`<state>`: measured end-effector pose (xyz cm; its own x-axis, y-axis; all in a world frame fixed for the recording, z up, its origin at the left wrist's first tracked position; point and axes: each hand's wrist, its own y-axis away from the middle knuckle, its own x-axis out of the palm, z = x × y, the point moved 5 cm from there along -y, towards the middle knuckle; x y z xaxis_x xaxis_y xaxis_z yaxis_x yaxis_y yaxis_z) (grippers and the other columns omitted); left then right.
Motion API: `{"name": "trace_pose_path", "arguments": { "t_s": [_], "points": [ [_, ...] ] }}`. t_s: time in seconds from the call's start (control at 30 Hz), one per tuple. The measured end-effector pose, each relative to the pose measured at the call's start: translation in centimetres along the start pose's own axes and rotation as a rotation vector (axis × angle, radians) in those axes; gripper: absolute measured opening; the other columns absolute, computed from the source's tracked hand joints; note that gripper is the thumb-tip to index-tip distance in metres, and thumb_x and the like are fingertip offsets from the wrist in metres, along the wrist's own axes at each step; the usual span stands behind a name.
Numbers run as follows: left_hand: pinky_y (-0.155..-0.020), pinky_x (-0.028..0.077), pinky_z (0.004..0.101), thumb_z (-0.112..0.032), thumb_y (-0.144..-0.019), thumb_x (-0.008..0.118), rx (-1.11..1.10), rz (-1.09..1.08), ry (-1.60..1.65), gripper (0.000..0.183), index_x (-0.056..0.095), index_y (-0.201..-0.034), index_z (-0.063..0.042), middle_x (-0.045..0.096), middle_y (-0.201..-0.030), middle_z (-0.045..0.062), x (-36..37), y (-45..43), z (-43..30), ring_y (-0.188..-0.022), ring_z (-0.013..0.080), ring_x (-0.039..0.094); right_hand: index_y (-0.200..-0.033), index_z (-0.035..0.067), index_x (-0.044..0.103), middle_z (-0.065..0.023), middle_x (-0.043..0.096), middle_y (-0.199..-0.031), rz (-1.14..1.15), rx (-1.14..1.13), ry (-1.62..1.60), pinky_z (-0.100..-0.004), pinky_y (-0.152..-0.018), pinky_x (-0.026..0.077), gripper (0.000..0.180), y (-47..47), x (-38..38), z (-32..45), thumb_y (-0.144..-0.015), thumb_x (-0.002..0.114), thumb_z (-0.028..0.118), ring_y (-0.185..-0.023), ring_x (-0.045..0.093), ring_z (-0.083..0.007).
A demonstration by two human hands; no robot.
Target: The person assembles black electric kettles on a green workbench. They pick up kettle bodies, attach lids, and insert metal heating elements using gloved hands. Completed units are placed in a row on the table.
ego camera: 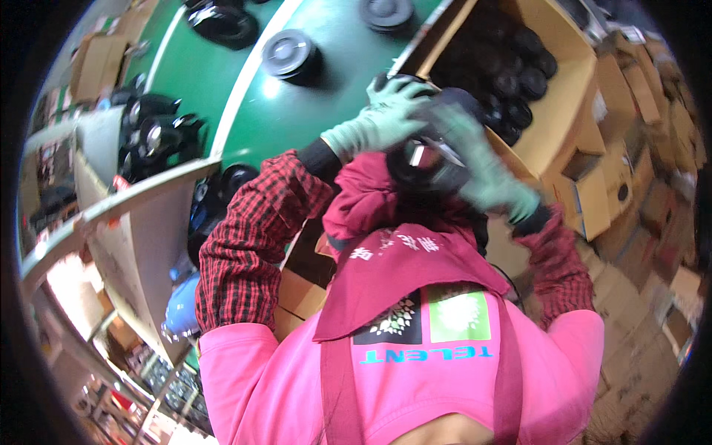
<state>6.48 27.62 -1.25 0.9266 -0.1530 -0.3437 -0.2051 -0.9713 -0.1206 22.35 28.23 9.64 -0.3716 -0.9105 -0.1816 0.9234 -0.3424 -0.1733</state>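
Observation:
My left hand (392, 114), in a mint-green knit glove, curls its fingers over a black round part (411, 172) held close before my apron. A pale and reddish patch shows in the middle of that part. My right hand (481, 158), gloved alike, is blurred by motion and lies across the part's right side. Beneath its palm a thin, shiny metal piece (445, 151) shows; blur hides what it is and whether the fingers grip it. Another dark rounded shape (460, 100) sits behind the right fingertips, partly covered.
A green worktop (334, 105) bears black round parts (288, 54), one (386, 12) farther back. At right, an open cardboard box (562, 111) holds many black parts (509, 72). Black glossy pieces (158, 130) pile up at left beside a pale rail (122, 208). Cardboard (612, 311) covers the floor.

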Motion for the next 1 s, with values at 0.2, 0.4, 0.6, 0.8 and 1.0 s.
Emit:
{"name": "trace_pose_path", "arguments": {
  "t_s": [0.2,0.4,0.6,0.8,1.0],
  "points": [
    [-0.107,0.042,0.0422,-0.036,-0.098,0.057,0.017,-0.190,-0.005,0.050,0.054,-0.138,-0.008,0.057,-0.137,0.019,3.9,-7.1,-1.2,-0.127,0.0347,0.054,-0.156,0.006,0.032,-0.0175,0.028,-0.163,-0.053,-0.157,0.381,-0.0480,-0.123,0.018,0.084,-4.4,5.9,4.3,-0.092,0.061,0.052,-0.151,0.024,-0.0344],
    [-0.089,0.054,0.0370,-0.037,-0.092,0.063,-0.534,-0.540,-0.241,0.048,0.063,-0.125,-0.002,0.068,-0.116,0.014,1.2,-2.8,1.3,-0.107,0.0279,0.066,-0.128,0.010,0.059,-0.0150,0.061,-0.125,-0.646,-0.044,0.793,-0.0468,-0.109,0.038,0.042,-2.6,-4.7,-4.4,-0.089,0.064,0.026,-0.125,0.051,-0.0349],
    [-0.071,0.053,0.0313,-0.039,-0.092,0.070,-1.065,0.105,0.513,0.043,0.065,-0.120,-0.007,0.070,-0.104,0.004,-2.0,3.3,-6.4,-0.088,0.0139,0.066,-0.101,0.016,0.070,-0.0068,0.068,-0.102,-0.131,-0.001,1.070,-0.0447,-0.095,0.041,0.027,-4.1,-1.9,-10.3,-0.097,0.051,0.035,-0.103,0.060,-0.0290],
    [-0.090,0.051,0.0445,-0.031,-0.076,0.079,-0.707,0.087,-0.585,0.057,0.059,-0.122,-0.003,0.066,-0.112,0.022,0.2,4.2,-5.3,-0.108,0.0389,0.063,-0.095,0.015,0.070,-0.0083,0.072,-0.093,-0.143,0.040,1.068,-0.0469,-0.086,0.044,0.029,-6.0,0.3,-8.8,-0.095,0.052,0.039,-0.094,0.065,-0.0323],
    [-0.088,0.053,0.0439,-0.015,-0.072,0.073,-0.188,0.445,-0.568,0.056,0.055,-0.124,-0.005,0.060,-0.111,0.018,-1.7,2.1,-5.6,-0.104,0.0404,0.062,-0.094,0.009,0.068,-0.0156,0.070,-0.085,-0.093,0.319,1.041,-0.0425,-0.075,0.049,0.060,0.4,-0.8,-2.7,-0.086,0.058,0.068,-0.083,0.069,-0.0293]
  ]
}}
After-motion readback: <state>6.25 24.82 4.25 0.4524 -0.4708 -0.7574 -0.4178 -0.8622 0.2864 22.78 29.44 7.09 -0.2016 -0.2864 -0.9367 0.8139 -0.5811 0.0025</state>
